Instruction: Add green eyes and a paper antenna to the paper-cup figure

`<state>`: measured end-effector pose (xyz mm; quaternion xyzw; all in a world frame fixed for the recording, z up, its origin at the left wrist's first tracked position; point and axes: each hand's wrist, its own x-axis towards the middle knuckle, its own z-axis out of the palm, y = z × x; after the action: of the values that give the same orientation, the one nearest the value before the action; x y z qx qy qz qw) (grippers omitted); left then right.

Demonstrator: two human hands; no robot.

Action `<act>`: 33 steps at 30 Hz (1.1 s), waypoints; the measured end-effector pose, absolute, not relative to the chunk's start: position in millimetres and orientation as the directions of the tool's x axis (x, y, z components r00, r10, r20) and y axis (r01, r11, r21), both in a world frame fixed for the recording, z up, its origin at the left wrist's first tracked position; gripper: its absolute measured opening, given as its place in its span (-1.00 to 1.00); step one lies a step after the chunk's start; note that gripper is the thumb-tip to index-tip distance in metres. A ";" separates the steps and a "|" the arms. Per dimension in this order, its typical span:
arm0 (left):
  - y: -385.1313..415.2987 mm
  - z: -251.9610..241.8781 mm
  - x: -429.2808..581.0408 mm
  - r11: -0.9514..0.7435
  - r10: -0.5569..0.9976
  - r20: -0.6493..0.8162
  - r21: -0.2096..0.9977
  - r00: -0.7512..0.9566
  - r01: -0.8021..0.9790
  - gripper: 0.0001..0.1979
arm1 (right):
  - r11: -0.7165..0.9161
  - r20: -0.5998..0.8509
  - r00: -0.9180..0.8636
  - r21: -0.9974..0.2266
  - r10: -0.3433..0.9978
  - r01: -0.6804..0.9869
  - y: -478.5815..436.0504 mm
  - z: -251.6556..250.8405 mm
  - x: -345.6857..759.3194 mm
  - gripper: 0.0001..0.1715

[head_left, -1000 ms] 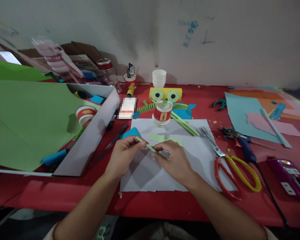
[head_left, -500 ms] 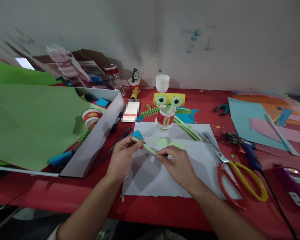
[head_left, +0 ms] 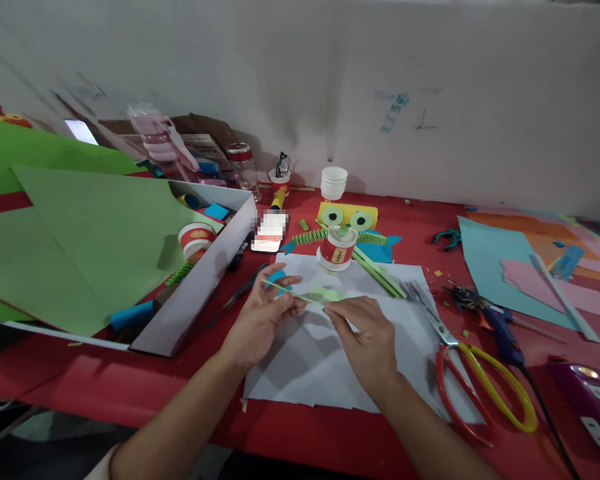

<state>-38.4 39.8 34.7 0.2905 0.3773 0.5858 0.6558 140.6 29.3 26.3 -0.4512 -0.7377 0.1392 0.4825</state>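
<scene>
Along the back edge of the red worktop (head_left: pixel 415 220) stands a stack of white paper cups (head_left: pixel 334 181), and there, just to its left, a red-and-white paper cup (head_left: pixel 280 189) with black-framed glasses (head_left: pixel 282 165) poking up! Next along, a clear bottle with a red lid (head_left: pixel 245 175). Over to the right, nearer the front edge, sits a purple plastic socket block (head_left: pixel 587 393).

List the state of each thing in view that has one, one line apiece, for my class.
Green strip: held
Left hand: fingers spread, grip unclear
Right hand: pinching the strip
Cup on paper: upside down
Scissors: lying, handles apart
Glue gun: lying
Purple socket block: light glowing
White box: open
Phone beside box: screen lit
White cups: stacked
Glasses: standing in a cup
Bottle: lid on
</scene>
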 end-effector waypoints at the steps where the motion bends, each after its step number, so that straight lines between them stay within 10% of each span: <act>1: 38.1 34.9 -36.0 0.196 0.980 -0.181 0.810 0.082 -0.553 -0.52 | 0.598 0.647 -0.134 -0.580 0.751 0.554 29.2 26.1 141.4 -0.83; 13: 39.7 30.9 -33.8 0.064 0.995 -0.088 0.934 -0.052 -0.350 -0.45 | 0.384 0.386 -0.075 -0.839 0.919 0.384 32.0 28.1 136.7 -0.72; 33: 41.5 33.7 -42.7 0.183 0.969 -0.231 0.906 -0.084 -0.382 -0.82 | 0.157 0.092 -0.157 -0.868 0.983 0.472 40.8 44.4 151.3 -0.79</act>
<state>-42.7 41.5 33.7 0.3076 0.4776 0.5603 0.6027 151.3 40.8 44.4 -0.5418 -0.6714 0.3576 0.3574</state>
